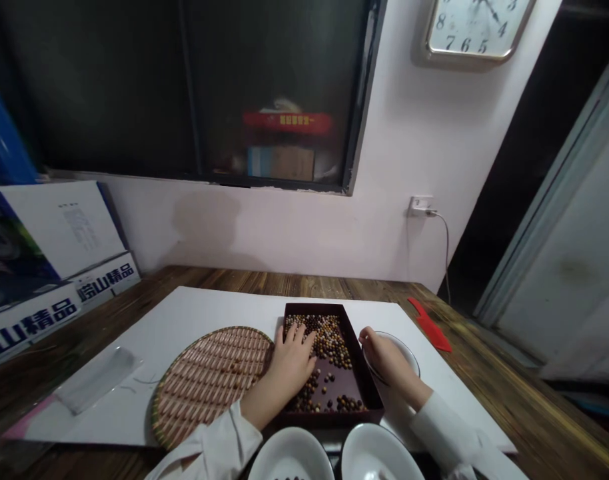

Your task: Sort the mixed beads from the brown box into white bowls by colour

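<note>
A dark maroon rectangular box [342, 380] holds many small round beads [329, 340] in brown, yellow and beige. My left hand [292, 360] rests over the box's left side with its fingers spread on the beads. To the right of the box, my right hand [387, 360] is closed above a white dish [407, 350], partly covering it. Its fingertips are pinched together, and I cannot make out what is between them. Two white bowls stand nearest to me, the left bowl [289, 453] with a few dark beads in it and the right bowl [377, 453] cut off by the frame.
A round woven tray [204, 380] lies left of the box on a white board [184, 313]. Further left is a clear plastic container [99, 377]. A red scoop-like tool [431, 327] lies on the wooden table [484, 363] at right. Printed cartons [64, 227] stand far left.
</note>
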Available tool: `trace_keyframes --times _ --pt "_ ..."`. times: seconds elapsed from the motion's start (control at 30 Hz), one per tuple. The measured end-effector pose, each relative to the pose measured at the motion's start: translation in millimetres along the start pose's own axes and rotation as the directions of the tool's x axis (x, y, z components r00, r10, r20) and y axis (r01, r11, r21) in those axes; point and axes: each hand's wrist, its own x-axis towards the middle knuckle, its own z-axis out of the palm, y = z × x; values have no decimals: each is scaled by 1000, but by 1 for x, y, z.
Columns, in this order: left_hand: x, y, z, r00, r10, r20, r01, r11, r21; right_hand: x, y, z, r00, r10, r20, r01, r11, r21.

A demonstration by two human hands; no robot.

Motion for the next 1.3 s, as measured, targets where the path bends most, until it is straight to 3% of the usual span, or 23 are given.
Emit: trace_keyframes --times 0.43,1.3 --pt "-3 7 -13 990 37 139 -45 997 58 -3 -10 -3 999 -17 39 20 997 -79" --pt "-2 8 -10 988 44 147 -63 991 121 -6 -20 -12 999 -24 37 28 993 -115"
